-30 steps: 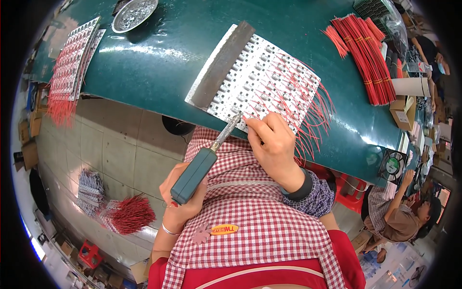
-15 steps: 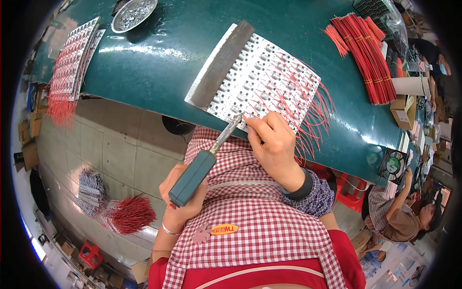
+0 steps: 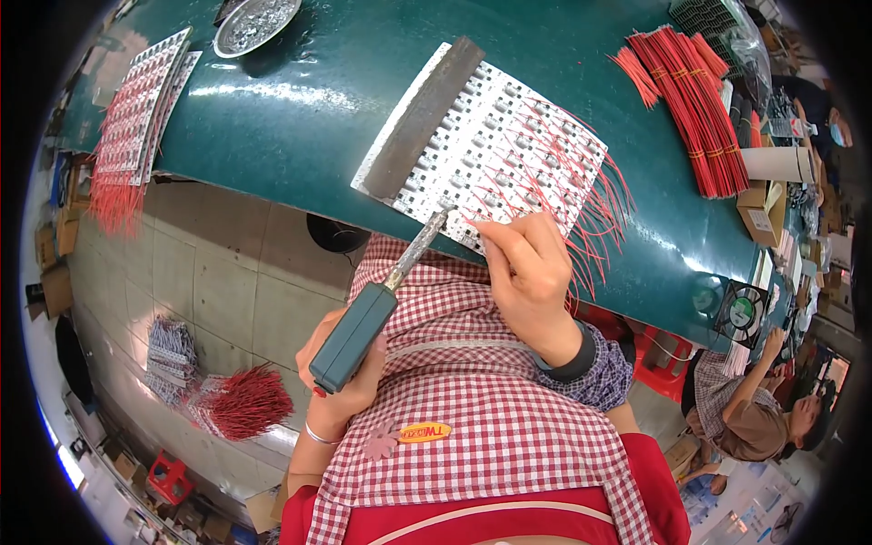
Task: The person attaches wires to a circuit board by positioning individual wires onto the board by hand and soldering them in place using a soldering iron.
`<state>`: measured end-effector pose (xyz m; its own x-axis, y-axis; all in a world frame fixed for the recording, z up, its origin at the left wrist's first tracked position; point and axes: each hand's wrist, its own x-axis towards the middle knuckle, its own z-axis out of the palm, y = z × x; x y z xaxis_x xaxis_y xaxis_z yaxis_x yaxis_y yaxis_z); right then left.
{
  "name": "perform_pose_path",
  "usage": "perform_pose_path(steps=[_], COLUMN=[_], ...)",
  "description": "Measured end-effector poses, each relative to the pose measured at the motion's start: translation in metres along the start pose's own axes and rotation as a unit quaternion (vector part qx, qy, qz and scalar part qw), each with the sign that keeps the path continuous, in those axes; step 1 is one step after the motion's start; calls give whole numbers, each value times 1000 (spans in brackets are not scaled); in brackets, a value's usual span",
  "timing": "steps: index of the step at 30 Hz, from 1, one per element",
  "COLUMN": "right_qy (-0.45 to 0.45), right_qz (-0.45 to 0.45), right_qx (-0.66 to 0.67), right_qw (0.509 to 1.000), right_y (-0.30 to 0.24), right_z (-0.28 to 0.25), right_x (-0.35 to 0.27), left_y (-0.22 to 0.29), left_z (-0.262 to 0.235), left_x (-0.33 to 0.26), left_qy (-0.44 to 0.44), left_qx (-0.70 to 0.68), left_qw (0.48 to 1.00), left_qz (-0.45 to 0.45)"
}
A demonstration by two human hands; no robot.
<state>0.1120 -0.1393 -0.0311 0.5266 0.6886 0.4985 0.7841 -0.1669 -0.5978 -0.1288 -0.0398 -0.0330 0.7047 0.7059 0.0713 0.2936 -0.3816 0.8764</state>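
Observation:
My left hand [image 3: 341,377] grips the teal handle of a soldering iron [image 3: 363,322]; its metal tip reaches the near edge of a white circuit panel [image 3: 495,150] on the green table [image 3: 300,100]. My right hand [image 3: 530,272] pinches a thin red wire at that same edge, just right of the iron's tip. Many red wires [image 3: 581,195] stick out of the panel toward me and to the right. A dark grey metal bar [image 3: 422,118] lies across the panel's left end.
A bundle of red wires [image 3: 695,100] lies at the table's right, a metal dish [image 3: 256,20] at the back, more wired panels [image 3: 136,109] at the left edge. Wired boards [image 3: 227,400] sit on the floor left. Another person [image 3: 758,413] sits at right.
None of note: both hands hold nearly the same pose, the iron's tip staying at the panel's near edge beside the pinched wire.

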Motion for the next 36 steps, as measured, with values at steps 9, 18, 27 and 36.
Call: perform_pose_path(steps=[9, 18, 27, 36], right_qy=[-50, -61, -79, -87], right_qz=[3, 3, 7, 3], right_qx=[12, 9, -4, -10], right_qw=[999, 998, 997, 996], right_y=[4, 4, 3, 0], right_z=[4, 5, 4, 3], right_x=[-4, -4, -3, -1], left_y=[5, 14, 18, 11], left_z=[-3, -2, -4, -5], left_x=[-2, 8, 9, 2], left_qy=[-4, 17, -12, 14], left_qx=[7, 18, 41, 27], left_qw=[1000, 999, 999, 998], left_qz=[-14, 41, 21, 50])
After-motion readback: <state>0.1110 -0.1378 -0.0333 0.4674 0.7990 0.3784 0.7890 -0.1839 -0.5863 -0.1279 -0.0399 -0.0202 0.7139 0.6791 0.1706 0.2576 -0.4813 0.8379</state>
